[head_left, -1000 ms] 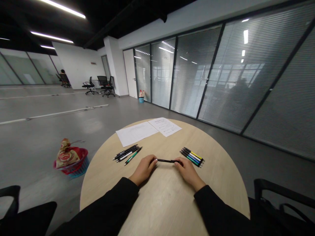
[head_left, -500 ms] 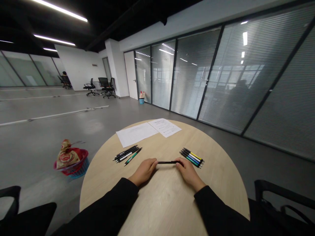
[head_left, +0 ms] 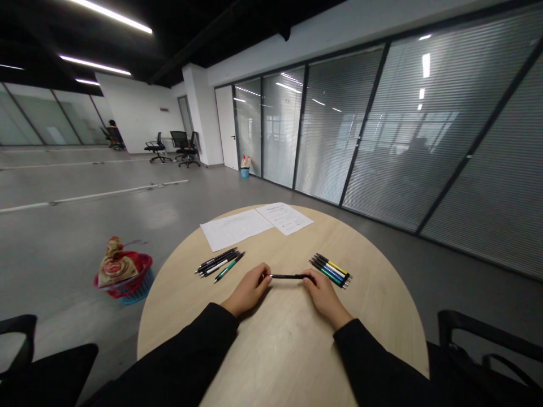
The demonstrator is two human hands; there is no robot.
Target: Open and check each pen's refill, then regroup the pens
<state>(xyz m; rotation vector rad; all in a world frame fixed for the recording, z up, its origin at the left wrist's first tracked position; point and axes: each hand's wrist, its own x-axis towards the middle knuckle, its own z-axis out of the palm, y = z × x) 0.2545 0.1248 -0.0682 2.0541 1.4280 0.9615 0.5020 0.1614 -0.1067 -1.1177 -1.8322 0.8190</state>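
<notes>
Pen (head_left: 288,276) between the hands: black plastic barrel, glossy. Pens (head_left: 331,270) beyond the right hand (head_left: 324,292) and pens (head_left: 219,263) beyond the left hand (head_left: 248,291): smooth plastic, slight sheen. Table (head_left: 280,362) under both hands: pale wood finish, smooth, matt. Sheets (head_left: 235,229) farther ahead: matt white paper. Sleeves (head_left: 182,350) behind each hand: matt black cloth.

The left hand (head_left: 248,291) and right hand (head_left: 323,292) grip opposite ends of a black pen (head_left: 288,276) over the round wooden table (head_left: 280,353). A pen group (head_left: 218,264) lies ahead of the left hand, a second pen group (head_left: 330,270) ahead of the right; paper sheets (head_left: 254,225) lie farther ahead, between them.
</notes>
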